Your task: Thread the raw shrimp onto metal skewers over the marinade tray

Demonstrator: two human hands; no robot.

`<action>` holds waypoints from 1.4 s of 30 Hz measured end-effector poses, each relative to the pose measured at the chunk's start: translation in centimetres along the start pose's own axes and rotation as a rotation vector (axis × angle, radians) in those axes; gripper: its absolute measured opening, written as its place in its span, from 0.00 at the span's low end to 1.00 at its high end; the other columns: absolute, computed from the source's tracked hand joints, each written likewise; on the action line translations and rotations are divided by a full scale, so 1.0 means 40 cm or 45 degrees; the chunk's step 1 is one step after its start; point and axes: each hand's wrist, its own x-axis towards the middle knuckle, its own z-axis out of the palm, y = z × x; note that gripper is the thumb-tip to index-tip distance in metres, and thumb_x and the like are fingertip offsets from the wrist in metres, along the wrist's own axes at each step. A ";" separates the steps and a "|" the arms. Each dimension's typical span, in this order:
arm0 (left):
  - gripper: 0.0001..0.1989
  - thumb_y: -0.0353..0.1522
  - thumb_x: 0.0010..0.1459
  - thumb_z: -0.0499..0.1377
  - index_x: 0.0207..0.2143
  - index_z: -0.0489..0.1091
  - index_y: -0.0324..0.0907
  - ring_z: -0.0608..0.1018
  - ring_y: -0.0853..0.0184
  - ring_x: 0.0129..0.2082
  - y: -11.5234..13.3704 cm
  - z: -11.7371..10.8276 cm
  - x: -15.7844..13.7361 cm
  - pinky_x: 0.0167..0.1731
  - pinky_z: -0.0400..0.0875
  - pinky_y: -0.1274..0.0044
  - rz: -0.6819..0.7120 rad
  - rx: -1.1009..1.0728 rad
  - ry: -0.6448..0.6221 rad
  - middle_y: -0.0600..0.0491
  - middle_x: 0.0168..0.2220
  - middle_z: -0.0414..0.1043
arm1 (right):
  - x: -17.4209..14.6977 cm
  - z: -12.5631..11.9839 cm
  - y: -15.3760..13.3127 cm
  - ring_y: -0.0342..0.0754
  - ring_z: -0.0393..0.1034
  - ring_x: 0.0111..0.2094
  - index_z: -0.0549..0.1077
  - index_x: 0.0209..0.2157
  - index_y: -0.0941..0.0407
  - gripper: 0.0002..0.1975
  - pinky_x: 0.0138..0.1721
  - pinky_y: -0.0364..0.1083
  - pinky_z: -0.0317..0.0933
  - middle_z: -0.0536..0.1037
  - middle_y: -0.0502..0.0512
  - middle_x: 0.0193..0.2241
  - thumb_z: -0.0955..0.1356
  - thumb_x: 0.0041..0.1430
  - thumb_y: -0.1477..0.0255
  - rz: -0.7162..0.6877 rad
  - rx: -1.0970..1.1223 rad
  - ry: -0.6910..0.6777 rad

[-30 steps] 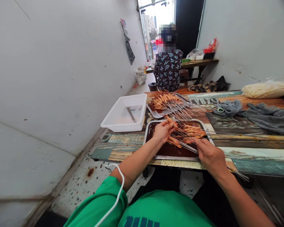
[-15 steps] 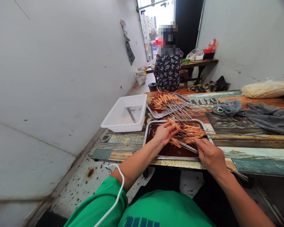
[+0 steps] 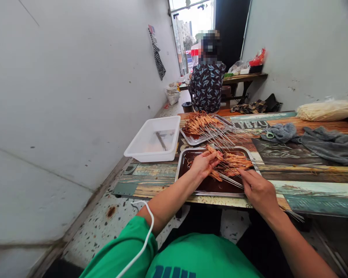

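Note:
My left hand (image 3: 204, 165) is closed around an orange-brown piece of meat (image 3: 211, 149) above the near metal tray (image 3: 214, 193). Closed too, my right hand (image 3: 259, 190) grips the handle ends of thin metal skewers (image 3: 230, 180); their far ends run toward the left hand. How many it holds I cannot tell, and the tip at the meat is hidden by fingers. More skewered orange-brown meat (image 3: 237, 160) lies in the tray's dark liquid, between and beyond my hands. Behind it, a second tray (image 3: 188, 139) bears a heap of skewered meat (image 3: 201, 123), skewers pointing right.
A white plastic tub (image 3: 147, 152) with a metal tool (image 3: 161, 141) inside stands left. To the right lie grey cloths (image 3: 330, 143), loose skewers (image 3: 295, 164) and a bagged pale bundle (image 3: 324, 110). A person (image 3: 207, 87) sits beyond the table, back turned.
Almost nothing differs. The view has shifted very slightly, and both hands keep the same grip over the tray.

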 end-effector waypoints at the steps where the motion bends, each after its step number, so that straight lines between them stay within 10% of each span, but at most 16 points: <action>1: 0.05 0.19 0.52 0.55 0.26 0.68 0.32 0.77 0.71 0.29 -0.002 0.002 -0.004 0.46 0.69 0.71 0.004 0.003 -0.006 0.50 0.28 0.73 | 0.000 0.001 0.000 0.43 0.71 0.33 0.72 0.45 0.58 0.15 0.32 0.41 0.61 0.76 0.53 0.32 0.60 0.58 0.77 -0.004 0.001 -0.005; 42: 0.04 0.21 0.54 0.55 0.29 0.66 0.36 0.78 0.70 0.32 0.042 -0.017 0.029 0.46 0.68 0.69 -0.087 -0.036 0.054 0.50 0.30 0.74 | -0.003 0.002 0.002 0.45 0.72 0.36 0.71 0.44 0.57 0.14 0.34 0.43 0.63 0.77 0.54 0.36 0.60 0.59 0.76 0.011 0.065 0.028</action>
